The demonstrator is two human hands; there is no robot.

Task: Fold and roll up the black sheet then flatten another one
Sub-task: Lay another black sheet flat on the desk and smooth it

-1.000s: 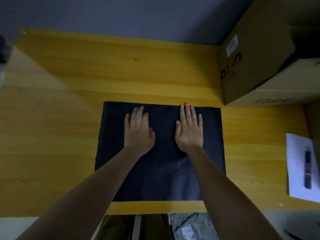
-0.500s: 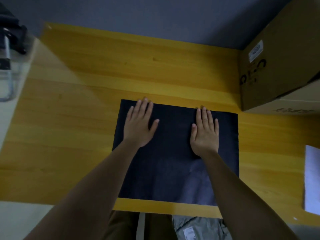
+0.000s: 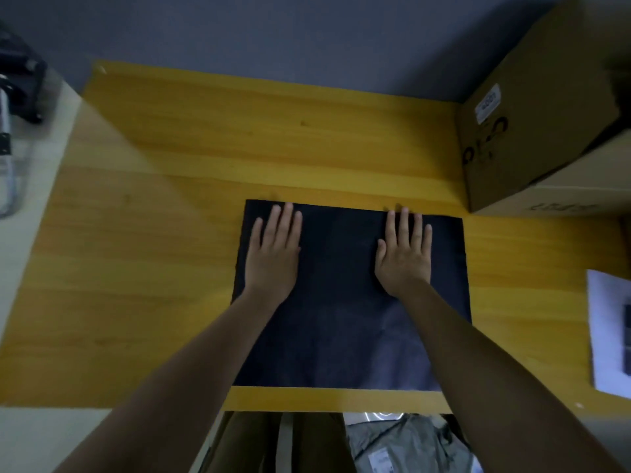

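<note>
So from the head camera, looking straight down: the black sheet lies flat on the yellow wooden counter, close to the near edge and a bit right of the middle. Both hands are pressed palm-down on its far half. The left hand sits near the sheet's left edge, the right hand toward the right side, and they're well apart from each other. Fingers on both are stretched out flat and held close together, not gripping anything, with the tips reaching almost to the sheet's far edge. The near right part of the sheet looks a little lighter and slightly creased.

Off to the right, a cardboard box sits at the far corner of the counter, apart from the sheet. A white paper lies at the right edge with something dark on it, too cut off to make out.
</note>
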